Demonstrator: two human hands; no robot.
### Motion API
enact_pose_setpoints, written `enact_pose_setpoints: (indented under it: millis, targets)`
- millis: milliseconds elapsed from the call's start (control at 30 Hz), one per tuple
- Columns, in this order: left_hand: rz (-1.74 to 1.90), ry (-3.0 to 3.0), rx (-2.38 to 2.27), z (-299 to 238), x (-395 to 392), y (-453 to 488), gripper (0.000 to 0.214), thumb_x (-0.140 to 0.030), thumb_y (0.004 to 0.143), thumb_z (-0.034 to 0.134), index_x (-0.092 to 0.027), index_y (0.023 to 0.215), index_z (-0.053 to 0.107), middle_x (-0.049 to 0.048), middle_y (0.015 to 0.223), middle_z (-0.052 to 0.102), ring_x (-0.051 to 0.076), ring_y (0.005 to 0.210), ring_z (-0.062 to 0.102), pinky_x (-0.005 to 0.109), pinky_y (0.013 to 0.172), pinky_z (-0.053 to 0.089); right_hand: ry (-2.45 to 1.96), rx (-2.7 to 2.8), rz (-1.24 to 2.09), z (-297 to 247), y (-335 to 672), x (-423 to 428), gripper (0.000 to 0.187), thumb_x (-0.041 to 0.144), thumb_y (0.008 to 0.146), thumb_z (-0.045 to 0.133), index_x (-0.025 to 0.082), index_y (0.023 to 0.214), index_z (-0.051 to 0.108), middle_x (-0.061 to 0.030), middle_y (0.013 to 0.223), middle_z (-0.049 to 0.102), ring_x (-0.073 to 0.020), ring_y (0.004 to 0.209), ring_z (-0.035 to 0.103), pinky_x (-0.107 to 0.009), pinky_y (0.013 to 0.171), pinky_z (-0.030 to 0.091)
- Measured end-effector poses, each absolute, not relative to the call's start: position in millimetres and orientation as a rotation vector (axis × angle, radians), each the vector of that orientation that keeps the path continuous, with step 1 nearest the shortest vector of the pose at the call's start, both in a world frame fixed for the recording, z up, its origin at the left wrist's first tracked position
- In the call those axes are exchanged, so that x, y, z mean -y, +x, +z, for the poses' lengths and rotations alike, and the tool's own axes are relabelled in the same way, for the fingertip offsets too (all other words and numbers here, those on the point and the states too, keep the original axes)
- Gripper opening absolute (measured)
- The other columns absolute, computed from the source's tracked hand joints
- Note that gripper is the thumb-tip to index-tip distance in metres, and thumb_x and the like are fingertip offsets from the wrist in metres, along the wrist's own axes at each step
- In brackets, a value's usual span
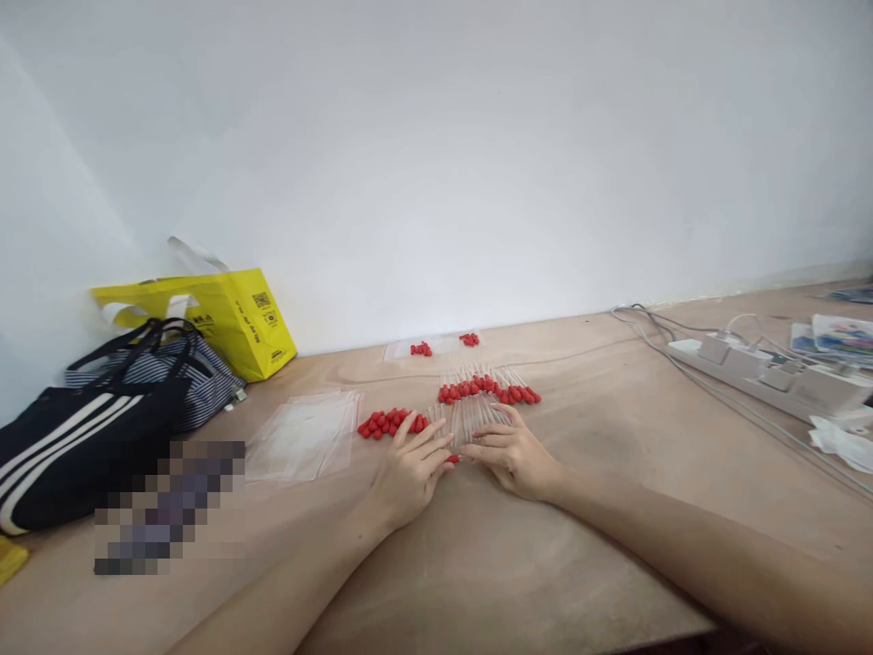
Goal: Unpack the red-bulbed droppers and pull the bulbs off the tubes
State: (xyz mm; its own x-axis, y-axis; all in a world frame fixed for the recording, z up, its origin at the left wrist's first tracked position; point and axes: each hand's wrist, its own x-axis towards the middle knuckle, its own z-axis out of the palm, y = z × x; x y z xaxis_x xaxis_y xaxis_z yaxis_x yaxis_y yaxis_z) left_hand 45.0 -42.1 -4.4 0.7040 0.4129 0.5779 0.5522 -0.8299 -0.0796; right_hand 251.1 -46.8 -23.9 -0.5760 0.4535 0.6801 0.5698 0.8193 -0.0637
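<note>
My left hand (409,468) is low over the table, its outer fingers spread beside a heap of droppers with red bulbs (386,423). At its index fingertip shows the red bulb of a single dropper (452,458); the thumb is mostly hidden. My right hand (519,457) faces it from the right, fingers apart and bent over the clear tubes (467,418); whether it touches them is hard to see. Just beyond lies a row of droppers (487,389), bulbs toward me. Clear zip bags (306,437) are stacked left of the heap.
At the back lie bagged droppers (421,349) and a second small red-bulbed group (469,339). A yellow bag (255,318) and a black bag (88,437) stand left, beside a pixelated patch. On the right are a power strip (770,373), cables, tissue (842,443) and printed packets (842,337).
</note>
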Motion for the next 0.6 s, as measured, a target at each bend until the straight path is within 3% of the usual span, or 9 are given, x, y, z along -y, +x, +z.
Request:
enact_pose_setpoints:
  millis: [600]
  targets:
    - [-0.792,-2.652,0.690,2.5,48.6,43.0,0.024,-0.007,0.079,0.039,-0.019,0.077,0.059,0.0015,0.104,0.063,0.018,0.108,0.050,0.048,0.103,0.013,-0.701,2.258,-0.064,-26.5,253.4,48.1,0.024,0.010,0.078,0.043,0.023,0.091,0.058,-0.0015,0.080,0.068,-0.0166,0.095,0.056,-0.051,0.097,0.009]
